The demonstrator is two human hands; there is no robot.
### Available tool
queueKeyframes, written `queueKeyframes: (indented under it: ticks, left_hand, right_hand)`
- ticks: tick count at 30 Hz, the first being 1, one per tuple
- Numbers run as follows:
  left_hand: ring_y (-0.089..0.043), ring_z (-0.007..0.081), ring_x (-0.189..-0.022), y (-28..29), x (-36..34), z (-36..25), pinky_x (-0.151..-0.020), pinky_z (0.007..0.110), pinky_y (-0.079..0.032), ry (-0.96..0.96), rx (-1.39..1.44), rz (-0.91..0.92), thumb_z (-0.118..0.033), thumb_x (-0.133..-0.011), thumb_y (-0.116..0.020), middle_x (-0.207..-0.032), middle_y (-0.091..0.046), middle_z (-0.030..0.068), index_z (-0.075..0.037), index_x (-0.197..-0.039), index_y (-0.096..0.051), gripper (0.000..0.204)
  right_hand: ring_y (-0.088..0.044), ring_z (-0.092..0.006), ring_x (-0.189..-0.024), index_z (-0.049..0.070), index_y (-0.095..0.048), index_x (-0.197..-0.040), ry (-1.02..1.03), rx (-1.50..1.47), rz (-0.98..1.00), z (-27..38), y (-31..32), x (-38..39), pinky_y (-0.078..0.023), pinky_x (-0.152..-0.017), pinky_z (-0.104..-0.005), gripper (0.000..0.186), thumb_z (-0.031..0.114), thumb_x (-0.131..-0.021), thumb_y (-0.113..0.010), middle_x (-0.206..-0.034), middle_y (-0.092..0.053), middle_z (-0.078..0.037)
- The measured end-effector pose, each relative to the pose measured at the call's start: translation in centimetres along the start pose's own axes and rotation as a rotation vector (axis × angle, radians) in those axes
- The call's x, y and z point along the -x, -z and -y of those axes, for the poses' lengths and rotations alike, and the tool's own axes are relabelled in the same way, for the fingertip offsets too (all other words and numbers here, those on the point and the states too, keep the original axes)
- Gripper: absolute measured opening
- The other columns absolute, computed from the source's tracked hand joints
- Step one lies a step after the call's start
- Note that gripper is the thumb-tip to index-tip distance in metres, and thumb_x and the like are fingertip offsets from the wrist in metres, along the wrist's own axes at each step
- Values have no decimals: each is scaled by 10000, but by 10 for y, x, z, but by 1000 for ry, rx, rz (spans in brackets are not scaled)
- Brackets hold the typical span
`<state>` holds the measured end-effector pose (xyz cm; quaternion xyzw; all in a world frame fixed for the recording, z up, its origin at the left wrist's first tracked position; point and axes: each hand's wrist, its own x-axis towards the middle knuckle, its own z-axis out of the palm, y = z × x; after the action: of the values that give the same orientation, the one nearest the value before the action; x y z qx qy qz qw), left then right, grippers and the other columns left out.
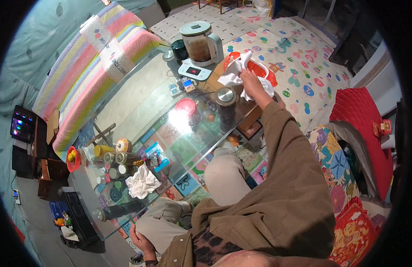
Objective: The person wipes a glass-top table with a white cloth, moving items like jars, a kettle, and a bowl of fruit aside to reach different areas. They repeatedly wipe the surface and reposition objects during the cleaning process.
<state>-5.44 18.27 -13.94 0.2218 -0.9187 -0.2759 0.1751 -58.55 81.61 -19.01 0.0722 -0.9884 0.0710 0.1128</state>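
Note:
My right hand (pixel 252 84) reaches to the far right corner of the glass table (pixel 139 95), its fingers closed on a crumpled white tissue (pixel 231 73). The tissue lies over an orange-red basket (pixel 269 76) with a white handle, partly hidden by my hand and sleeve. Beside them stands a dark jar with a silver lid (pixel 226 95). My left hand (pixel 142 241) rests low by my left knee, fingers loosely stretched, with nothing visible in it. Another crumpled white tissue (pixel 143 181) lies on the near left part of the table.
A glass kettle (pixel 200 44) stands on its white base (pixel 193 71) at the far edge. A pink-lidded container (pixel 185 107) is mid-table. Several jars (pixel 126 158) and a dark bottle (pixel 121 210) crowd the left end. A striped sofa cover (pixel 99 58) lies beyond.

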Motion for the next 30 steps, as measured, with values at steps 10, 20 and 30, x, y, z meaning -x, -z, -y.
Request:
queueKeyframes:
  ticks: [10,20,30]
  left_hand:
    - [-581,339,-1197,-3,-7,-14,-1059,433,-418,-36,-110,-2,-210,-1008,-408,-1299,-617,209,76,-1293,-573,436]
    - [-559,345,-1219,-1,-6,-21,-1072,426,-404,16,-46,6,-137,-997,-419,-1309,-597,211,57,-1299,-576,392]
    - [-583,348,-1183,4,6,10,-1046,430,-424,43,26,-18,-150,-988,-423,-1286,-619,206,48,-1289,-592,399]
  right_hand:
    - [-559,-333,-1241,49,-633,-1230,-78,-3,-110,20,-58,-138,-398,-1093,-461,349,132,-923,-488,-1259,-631,-154]
    - [-542,-287,-1258,32,-596,-1297,-17,76,-184,22,-40,-102,-396,-1094,-422,429,118,-885,-514,-1303,-617,-172]
    - [-566,-358,-1166,17,-565,-1178,-30,91,-95,3,18,53,-408,-1050,-482,289,65,-916,-452,-1171,-612,-194]
